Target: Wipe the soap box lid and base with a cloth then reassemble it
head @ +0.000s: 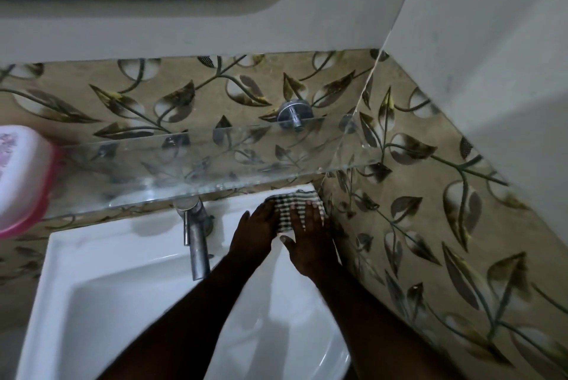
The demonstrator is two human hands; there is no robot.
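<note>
A green-and-white checked cloth [292,201] lies on the back right corner of the white sink [123,253], under the glass shelf. My right hand [307,238] rests flat on the cloth with its fingers straight. My left hand [253,235] touches the cloth's left edge; its fingertips are hidden in the cloth. The soap box [21,179], a white patterned lid on a pink base, sits closed at the far left end of the glass shelf [215,161], far from both hands.
A steel tap [195,238] stands at the back of the sink, just left of my left hand. Leaf-patterned tiles cover the wall behind and to the right. A metal shelf bracket [292,113] holds the glass. A mirror hangs above.
</note>
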